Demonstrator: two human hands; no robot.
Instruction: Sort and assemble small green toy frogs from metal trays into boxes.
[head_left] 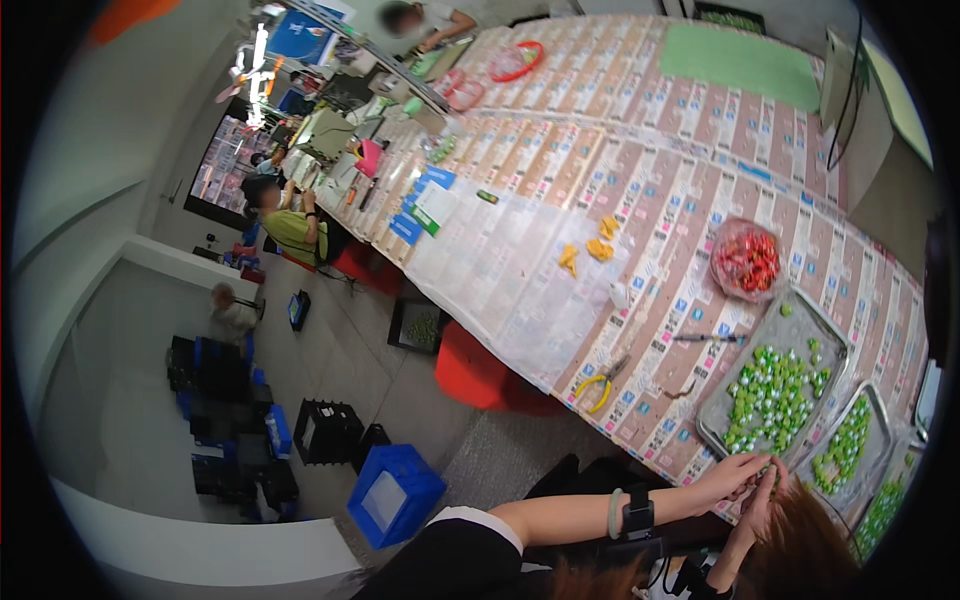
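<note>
At the lower right my left hand (732,480) and my right hand (764,506) meet, fingers pinched together. Between the fingertips shows a small dark green piece, like those in the tray, mostly hidden. Just beyond them lies a metal tray (838,338) scattered with small green and white pieces (768,400). Right of it, a second tray (882,408) holds more green pieces (846,440), partly under clear plastic. A black band is strapped round my left wrist. Hair covers part of my right hand.
On the table are yellow-handled pliers (600,388), a dark pen-like tool (710,338), a bag of red pieces (748,262) and crumpled yellow pieces (600,248). A red stool (490,375) and blue crate (395,497) stand left of the table. Other people sit at the far end.
</note>
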